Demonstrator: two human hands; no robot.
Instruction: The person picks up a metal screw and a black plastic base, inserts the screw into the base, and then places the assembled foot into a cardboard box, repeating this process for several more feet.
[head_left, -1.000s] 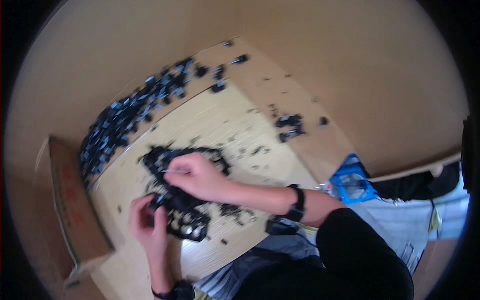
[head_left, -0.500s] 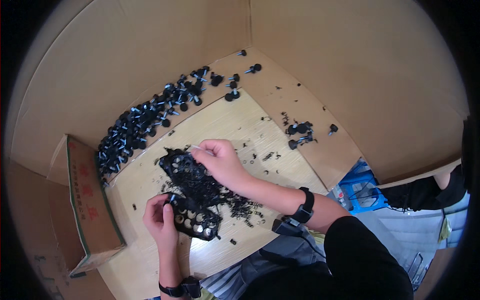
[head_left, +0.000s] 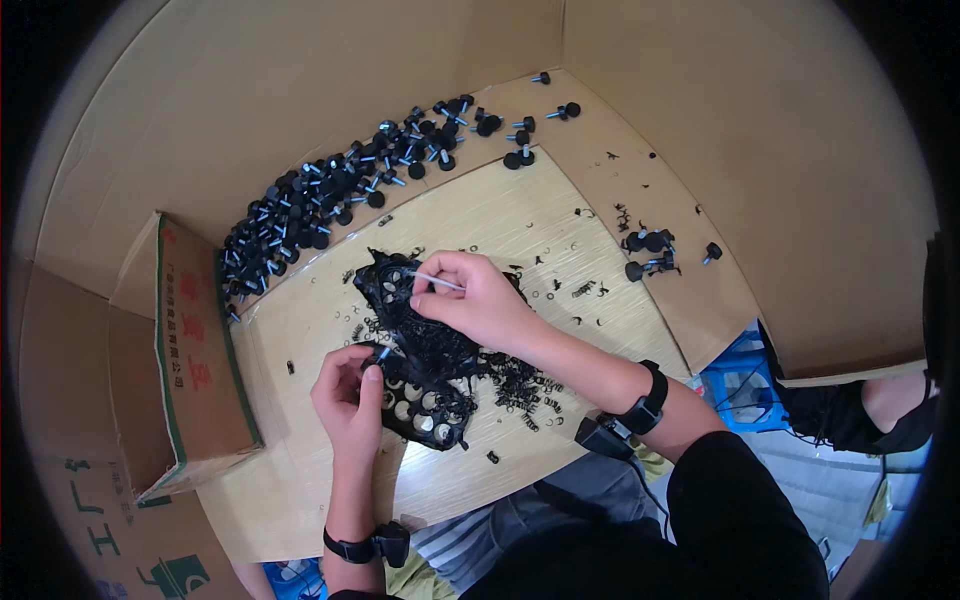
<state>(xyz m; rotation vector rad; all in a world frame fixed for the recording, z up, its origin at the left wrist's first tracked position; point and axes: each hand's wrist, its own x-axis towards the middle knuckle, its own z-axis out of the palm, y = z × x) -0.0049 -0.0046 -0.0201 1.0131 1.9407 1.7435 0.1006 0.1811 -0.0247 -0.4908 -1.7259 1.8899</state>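
On a pale wooden board (head_left: pixel 560 235) lies a heap of black scraps and small rings (head_left: pixel 430 340). Black pieces full of round holes (head_left: pixel 425 410) sit at the heap's near end, beside my left hand (head_left: pixel 347 395). That hand pinches a black-headed bolt between thumb and fingers, its silver shank (head_left: pixel 384 354) pointing up and right. My right hand (head_left: pixel 465 295), above the far part of the heap, is closed on a thin whitish stick (head_left: pixel 440 281) whose tip points left to the black material. What the tip touches is too small to tell.
Many black-headed bolts (head_left: pixel 320 195) are piled along the far left cardboard edge. A few more bolts (head_left: pixel 650 255) and black scraps lie at the right. Tall cardboard walls (head_left: pixel 720 120) rise behind, and a cardboard box (head_left: pixel 205 350) stands at left. A person's dark-clothed arm (head_left: pixel 840 400) shows at right.
The whole scene has shifted up and right in the view. My right hand has changed its hold, so more of the stick shows. My left hand still pinches the bolt.
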